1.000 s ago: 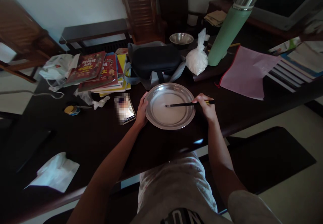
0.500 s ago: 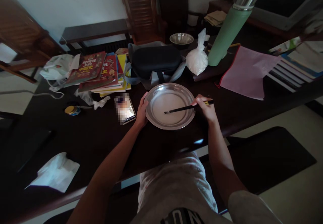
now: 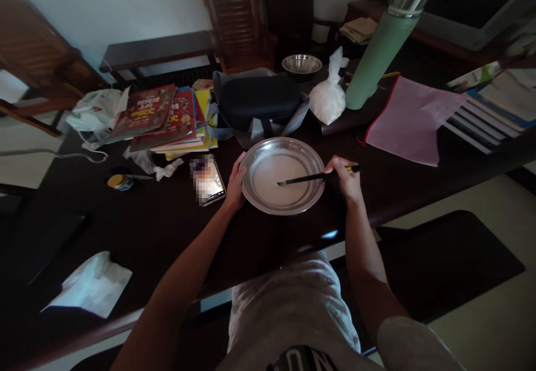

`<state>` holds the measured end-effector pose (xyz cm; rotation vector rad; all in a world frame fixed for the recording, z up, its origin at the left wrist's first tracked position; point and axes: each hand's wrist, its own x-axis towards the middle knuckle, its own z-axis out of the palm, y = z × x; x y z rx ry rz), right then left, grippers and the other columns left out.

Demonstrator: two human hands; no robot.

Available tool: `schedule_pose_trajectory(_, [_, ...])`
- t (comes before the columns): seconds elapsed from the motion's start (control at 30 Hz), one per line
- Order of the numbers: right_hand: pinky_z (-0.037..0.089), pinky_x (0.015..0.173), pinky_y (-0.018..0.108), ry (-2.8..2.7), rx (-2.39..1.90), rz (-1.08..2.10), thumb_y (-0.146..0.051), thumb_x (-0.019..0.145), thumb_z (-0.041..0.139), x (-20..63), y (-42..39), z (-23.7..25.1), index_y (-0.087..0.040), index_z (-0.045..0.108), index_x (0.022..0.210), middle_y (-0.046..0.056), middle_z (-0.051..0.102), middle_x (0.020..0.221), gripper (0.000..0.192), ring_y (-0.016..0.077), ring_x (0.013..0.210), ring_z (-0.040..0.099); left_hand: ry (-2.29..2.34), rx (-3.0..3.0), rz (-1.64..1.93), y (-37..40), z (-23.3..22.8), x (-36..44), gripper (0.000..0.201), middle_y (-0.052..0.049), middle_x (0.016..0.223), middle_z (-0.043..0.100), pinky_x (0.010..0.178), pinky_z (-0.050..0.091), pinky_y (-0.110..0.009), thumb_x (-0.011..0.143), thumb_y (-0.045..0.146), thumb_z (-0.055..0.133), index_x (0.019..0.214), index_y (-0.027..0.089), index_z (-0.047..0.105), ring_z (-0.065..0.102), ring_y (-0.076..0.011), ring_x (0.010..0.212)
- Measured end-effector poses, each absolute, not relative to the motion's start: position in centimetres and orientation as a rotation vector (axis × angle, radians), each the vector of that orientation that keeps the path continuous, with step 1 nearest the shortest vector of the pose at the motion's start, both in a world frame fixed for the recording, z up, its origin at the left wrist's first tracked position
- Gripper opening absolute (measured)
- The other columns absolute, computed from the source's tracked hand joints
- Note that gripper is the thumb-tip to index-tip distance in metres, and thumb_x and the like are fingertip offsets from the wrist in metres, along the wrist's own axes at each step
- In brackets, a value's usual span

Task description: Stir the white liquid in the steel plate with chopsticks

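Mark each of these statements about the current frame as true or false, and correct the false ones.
1. The right hand holds dark chopsticks with their tips inside the metal plate. True.
2. The left hand rests on the phone. False: it grips the plate's left rim; the phone lies just to its left on the table.
3. The green flask lies flat on the table. False: it stands upright beyond the plate.
4. A tied white plastic bag sits beside the flask. True.
5. The small metal bowl is stacked on the plate. False: it sits apart, at the far side of the table.
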<state>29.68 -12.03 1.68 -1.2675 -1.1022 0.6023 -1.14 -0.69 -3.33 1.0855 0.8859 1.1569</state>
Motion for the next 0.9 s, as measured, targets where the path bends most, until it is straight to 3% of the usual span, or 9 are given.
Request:
schedule_pose_trajectory(0.17, [0.057,0.079,0.040,-1.184,-1.262,0.609,-0.081,0.087,0.077,29.72,-12.02,1.69,-0.028,0.076,0.063,0.002,0.076,0.072,0.059,0.0221,0.075,0.072,0.877,1.087,1.160,-0.62,-3.46,-1.20,0.077,-0.009,0.158,0.071,0.130,0.047,-0.059,0.079,0.071,0.090,0.143,0.033,0.071,0.059,-0.0435,0.155])
schedule_pose_trajectory(0.3, [0.056,0.074,0.039,-1.104,-1.260,0.598,-0.082,0.089,0.074,29.77,-12.04,1.58,-0.027,0.076,0.061,0.002,0.074,0.066,0.061,0.0218,0.069,0.071,0.879,1.080,1.160,-0.56,-3.50,-1.17,0.085,-0.011,0.158,0.072,0.127,0.049,-0.057,0.073,0.075,0.092,0.143,0.030,0.071,0.061,-0.0435,0.152])
schedule_pose_trajectory(0.9, [0.053,0.076,0.039,-1.088,-1.256,0.623,-0.082,0.088,0.076,29.75,-12.00,1.61,-0.029,0.077,0.060,0.001,0.076,0.067,0.060,0.0209,0.069,0.070,0.877,1.084,1.169,-0.49,-3.78,-1.17,0.078,-0.010,0.156,0.073,0.126,0.051,-0.056,0.079,0.072,0.090,0.143,0.031,0.071,0.062,-0.0431,0.151])
